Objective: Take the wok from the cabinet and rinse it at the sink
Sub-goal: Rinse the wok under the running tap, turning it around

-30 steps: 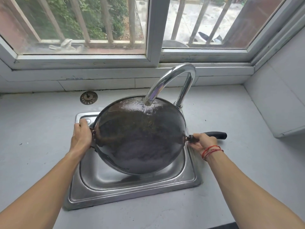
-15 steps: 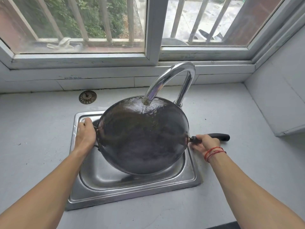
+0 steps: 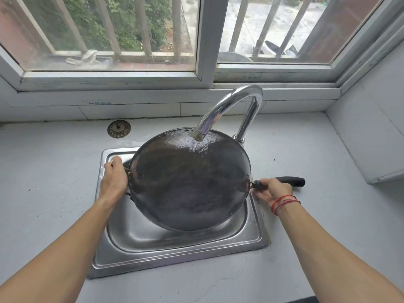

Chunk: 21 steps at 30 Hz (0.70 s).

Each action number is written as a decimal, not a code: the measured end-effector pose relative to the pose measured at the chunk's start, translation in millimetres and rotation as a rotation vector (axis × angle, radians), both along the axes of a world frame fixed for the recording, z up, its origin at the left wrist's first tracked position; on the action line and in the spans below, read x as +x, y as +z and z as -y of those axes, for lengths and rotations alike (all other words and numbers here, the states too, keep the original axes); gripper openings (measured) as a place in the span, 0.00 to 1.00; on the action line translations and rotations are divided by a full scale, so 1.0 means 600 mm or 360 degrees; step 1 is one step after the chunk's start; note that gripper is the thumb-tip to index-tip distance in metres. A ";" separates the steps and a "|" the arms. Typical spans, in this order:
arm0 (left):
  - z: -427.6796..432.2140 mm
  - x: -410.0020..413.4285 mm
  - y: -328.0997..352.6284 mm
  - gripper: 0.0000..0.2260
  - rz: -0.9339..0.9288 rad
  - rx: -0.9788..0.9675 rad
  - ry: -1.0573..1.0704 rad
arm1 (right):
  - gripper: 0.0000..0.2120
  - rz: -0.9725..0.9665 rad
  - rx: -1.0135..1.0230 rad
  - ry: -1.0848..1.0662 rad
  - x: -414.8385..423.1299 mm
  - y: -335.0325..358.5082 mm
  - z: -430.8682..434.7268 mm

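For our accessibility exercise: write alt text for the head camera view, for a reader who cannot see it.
Two hands hold a dark wok tilted over a steel sink, water from the curved faucet running onto it. The left hand grips its side handle, the right hand its long black handle.

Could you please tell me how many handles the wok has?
2: a long black handle on the right, held by the right hand, and a small loop handle on the left, mostly covered by the left hand.

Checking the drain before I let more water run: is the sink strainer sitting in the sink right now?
No, the strainer lies on the counter behind the sink, near the wall.
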<state>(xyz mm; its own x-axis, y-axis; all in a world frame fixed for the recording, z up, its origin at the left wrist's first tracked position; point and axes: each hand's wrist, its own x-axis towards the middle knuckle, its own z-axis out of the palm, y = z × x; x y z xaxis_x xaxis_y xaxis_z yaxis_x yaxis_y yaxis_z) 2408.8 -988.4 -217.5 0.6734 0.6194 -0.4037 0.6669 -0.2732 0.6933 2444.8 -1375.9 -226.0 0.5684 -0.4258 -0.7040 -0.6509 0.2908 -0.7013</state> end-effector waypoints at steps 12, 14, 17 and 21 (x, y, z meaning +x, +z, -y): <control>-0.048 -0.038 0.019 0.27 0.0002 -0.0012 0.0132 | 0.06 0.0040 0.0098 0.0037 0.016 -0.001 -0.057; -0.056 -0.045 0.021 0.26 0.0016 -0.0001 0.0152 | 0.06 0.0053 0.0121 0.0048 0.018 0.001 -0.067; -0.065 -0.054 0.025 0.24 0.0050 0.0005 0.0191 | 0.06 0.0055 0.0122 0.0077 0.022 0.002 -0.081; -0.076 -0.063 0.031 0.24 0.0072 0.0004 0.0234 | 0.07 0.0075 0.0150 0.0088 0.026 0.001 -0.095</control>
<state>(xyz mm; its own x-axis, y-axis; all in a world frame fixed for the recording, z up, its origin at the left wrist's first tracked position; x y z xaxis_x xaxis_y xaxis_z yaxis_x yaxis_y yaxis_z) 2371.0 -942.6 -199.0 0.5928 0.7137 -0.3731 0.6678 -0.1767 0.7231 2460.7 -1319.1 -225.5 0.6224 -0.3259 -0.7116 -0.6348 0.3216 -0.7025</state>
